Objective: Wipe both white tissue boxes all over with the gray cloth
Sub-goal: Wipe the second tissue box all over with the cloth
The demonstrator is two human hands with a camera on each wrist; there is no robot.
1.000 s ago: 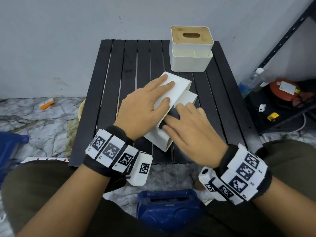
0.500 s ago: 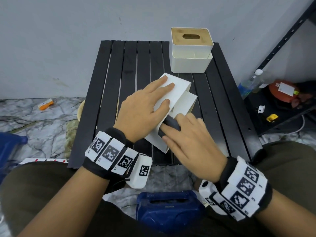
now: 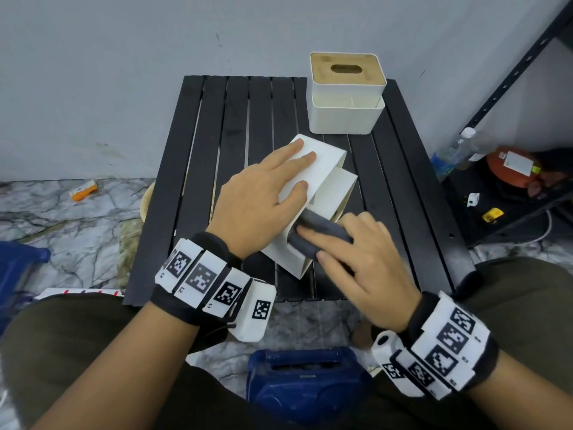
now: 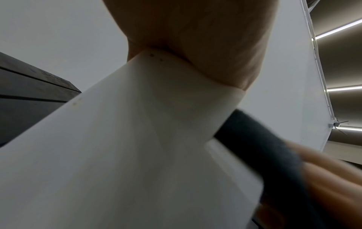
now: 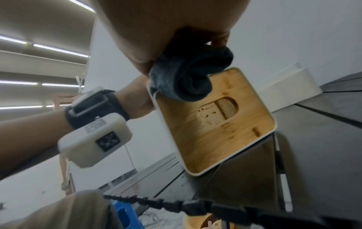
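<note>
One white tissue box [image 3: 313,193] lies tipped on its side in the middle of the black slatted table [image 3: 198,169], so its wooden top [image 5: 213,124] faces the person and can be reached. The box is smooth and white, and the brown top has a long hole in it. The left hand [image 3: 263,197] lies flat on the box with straight fingers, probably to keep it from sliding. The right hand [image 3: 356,256] holds the rolled gray cloth [image 3: 319,234] and rubs it on the top's near edge. The other tissue box [image 3: 345,94] stands upright at the far end of the table, near the wall [image 3: 124,57].
</note>
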